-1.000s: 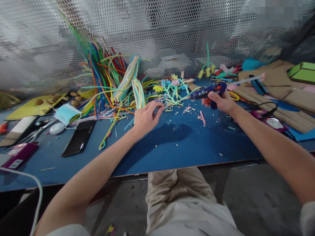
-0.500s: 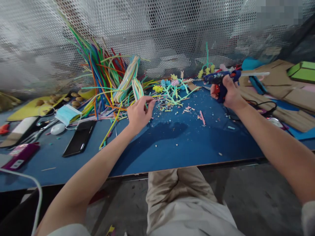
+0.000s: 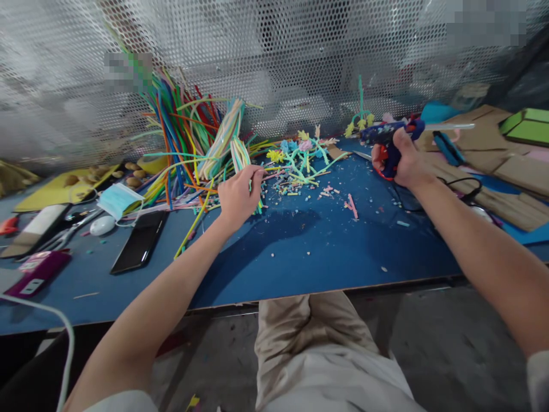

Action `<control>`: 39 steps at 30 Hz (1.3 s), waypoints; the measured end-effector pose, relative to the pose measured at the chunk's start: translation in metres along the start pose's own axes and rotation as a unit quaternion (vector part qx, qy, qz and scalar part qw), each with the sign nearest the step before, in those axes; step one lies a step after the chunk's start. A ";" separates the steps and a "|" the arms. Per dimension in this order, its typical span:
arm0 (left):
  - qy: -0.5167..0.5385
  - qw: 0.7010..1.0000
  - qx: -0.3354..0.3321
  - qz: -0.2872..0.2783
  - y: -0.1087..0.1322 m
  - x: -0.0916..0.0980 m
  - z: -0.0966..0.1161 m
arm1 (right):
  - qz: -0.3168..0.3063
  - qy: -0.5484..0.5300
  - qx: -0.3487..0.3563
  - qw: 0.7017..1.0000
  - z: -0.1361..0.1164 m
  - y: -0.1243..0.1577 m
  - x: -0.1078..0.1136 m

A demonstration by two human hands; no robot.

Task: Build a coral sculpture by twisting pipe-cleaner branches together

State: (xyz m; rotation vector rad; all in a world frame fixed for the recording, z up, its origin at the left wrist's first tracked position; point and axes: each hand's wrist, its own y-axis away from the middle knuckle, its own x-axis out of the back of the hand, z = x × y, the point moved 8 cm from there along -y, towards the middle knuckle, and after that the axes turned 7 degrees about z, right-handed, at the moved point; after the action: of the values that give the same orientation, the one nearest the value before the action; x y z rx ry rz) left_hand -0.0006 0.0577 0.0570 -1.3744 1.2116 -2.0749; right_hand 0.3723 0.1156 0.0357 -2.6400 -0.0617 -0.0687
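Note:
My right hand (image 3: 407, 160) is wrapped round a dark blue glue gun (image 3: 386, 133), its front end turned left. A clear glue stick (image 3: 450, 126) juts from the gun's back. Red parts show by my fingers, and a pointed metal blade (image 3: 362, 154) sticks out left of them. My left hand (image 3: 238, 197) is closed, thumb against curled fingers, just in front of a pale bundle of pipe cleaners (image 3: 241, 153). What its fingers hold, if anything, is hidden. Between the hands lies a cluster of pipe-cleaner flowers (image 3: 305, 146) on light green stems.
Many coloured pipe cleaners (image 3: 171, 126) lean on the perforated metal screen (image 3: 300, 63). Cut scraps (image 3: 295, 187) litter the blue table (image 3: 300, 269). To the left are a phone (image 3: 139, 241), a face mask (image 3: 119, 200) and a white mouse (image 3: 102, 225); cardboard (image 3: 476, 143) lies right.
My left hand has drawn slightly left and turned, fingers curling tighter. My right hand has shifted a little right and down with the glue gun.

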 end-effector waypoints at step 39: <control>-0.027 0.977 -0.205 -0.060 0.029 0.000 0.071 | -0.200 0.039 0.085 0.975 -0.014 0.056 -0.111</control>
State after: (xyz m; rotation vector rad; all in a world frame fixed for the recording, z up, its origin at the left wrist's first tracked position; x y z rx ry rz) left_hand 0.0572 0.0094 0.0449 -1.7066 1.6354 -1.9185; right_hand 0.2638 0.0557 0.0147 -2.4141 -0.5481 -0.2878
